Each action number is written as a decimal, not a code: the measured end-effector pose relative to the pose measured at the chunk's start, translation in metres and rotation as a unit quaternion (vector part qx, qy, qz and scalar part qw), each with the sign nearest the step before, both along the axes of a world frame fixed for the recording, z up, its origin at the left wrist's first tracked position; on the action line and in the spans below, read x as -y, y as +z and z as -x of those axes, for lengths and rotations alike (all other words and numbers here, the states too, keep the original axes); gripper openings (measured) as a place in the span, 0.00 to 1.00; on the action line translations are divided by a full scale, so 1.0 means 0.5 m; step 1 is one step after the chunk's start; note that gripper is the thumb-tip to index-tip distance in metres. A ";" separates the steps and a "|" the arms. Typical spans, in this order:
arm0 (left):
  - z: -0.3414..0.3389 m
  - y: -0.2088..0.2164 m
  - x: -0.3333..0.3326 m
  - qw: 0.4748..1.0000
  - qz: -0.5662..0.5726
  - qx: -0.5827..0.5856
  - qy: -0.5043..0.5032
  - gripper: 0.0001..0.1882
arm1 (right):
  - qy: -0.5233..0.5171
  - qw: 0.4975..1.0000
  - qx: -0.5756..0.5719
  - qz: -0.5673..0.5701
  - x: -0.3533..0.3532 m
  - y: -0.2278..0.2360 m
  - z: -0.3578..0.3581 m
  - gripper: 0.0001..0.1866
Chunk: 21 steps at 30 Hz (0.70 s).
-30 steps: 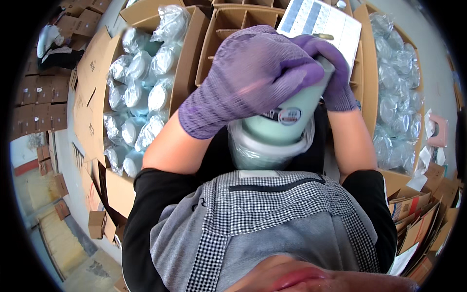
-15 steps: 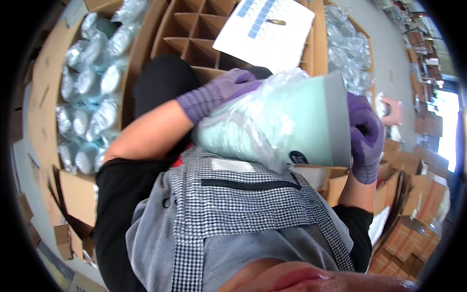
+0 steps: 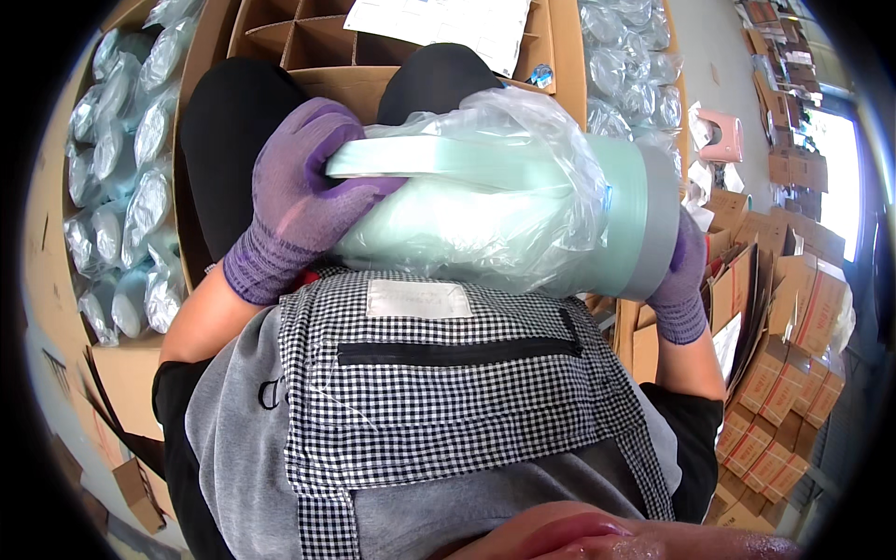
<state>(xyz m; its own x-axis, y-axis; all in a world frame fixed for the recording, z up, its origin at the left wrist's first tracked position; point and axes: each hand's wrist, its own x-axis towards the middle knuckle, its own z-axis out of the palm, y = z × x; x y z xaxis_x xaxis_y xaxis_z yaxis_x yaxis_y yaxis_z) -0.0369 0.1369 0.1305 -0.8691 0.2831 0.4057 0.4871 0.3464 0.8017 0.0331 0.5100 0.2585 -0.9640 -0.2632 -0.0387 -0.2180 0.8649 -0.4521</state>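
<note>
Across my lap, above the apron, lies a large mint-green handled tumbler (image 3: 627,215) with a grey base, tilted on its side with the base to the right. A clear plastic bag (image 3: 551,140) covers most of it, and the grey base end is bare. My left hand (image 3: 313,168), in a purple knit glove, is closed round the left end of the tumbler's handle (image 3: 448,154), thumb above and fingers below. At the other end my right hand (image 3: 684,280), gloved alike, holds the grey base; its fingers are mostly hidden behind it.
Bagged tumblers fill a carton (image 3: 121,177) on the left and another (image 3: 630,84) at the far right. Before my knees stands a divided carton (image 3: 266,42) with a printed sheet (image 3: 448,26) on it. Stacked boxes (image 3: 779,387) and a pink object (image 3: 723,137) are to the right.
The tumbler has been turned so its handle faces up. My left hand has moved from the far side of the bag to the handle. The bag now sits farther from the base.
</note>
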 end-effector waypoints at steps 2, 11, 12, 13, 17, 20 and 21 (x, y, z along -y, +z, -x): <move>-0.021 0.001 0.003 0.999 -0.027 0.019 0.018 0.20 | -0.030 0.999 -0.012 0.041 0.019 0.011 0.002 0.19; 0.034 -0.126 -0.041 0.972 -0.116 0.197 0.060 0.17 | 0.088 0.996 -0.016 -0.014 0.092 0.057 0.138 0.14; 0.051 -0.140 -0.030 0.975 -0.062 0.204 0.062 0.18 | 0.086 0.996 0.037 -0.013 0.132 0.078 0.170 0.15; 0.059 -0.182 -0.019 0.982 -0.042 0.148 0.107 0.23 | 0.101 0.994 0.047 -0.003 0.172 0.084 0.207 0.16; 0.119 0.106 0.013 0.909 -0.369 0.185 -0.059 0.35 | 0.135 0.978 0.098 0.128 0.313 0.051 0.322 0.17; 0.165 0.207 0.029 0.991 -0.055 -0.075 -0.100 0.37 | 0.242 0.897 0.247 0.273 0.309 0.075 0.474 0.17; 0.187 0.233 0.033 0.964 0.130 -0.194 -0.126 0.31 | 0.213 0.880 0.248 0.344 0.278 0.039 0.556 0.17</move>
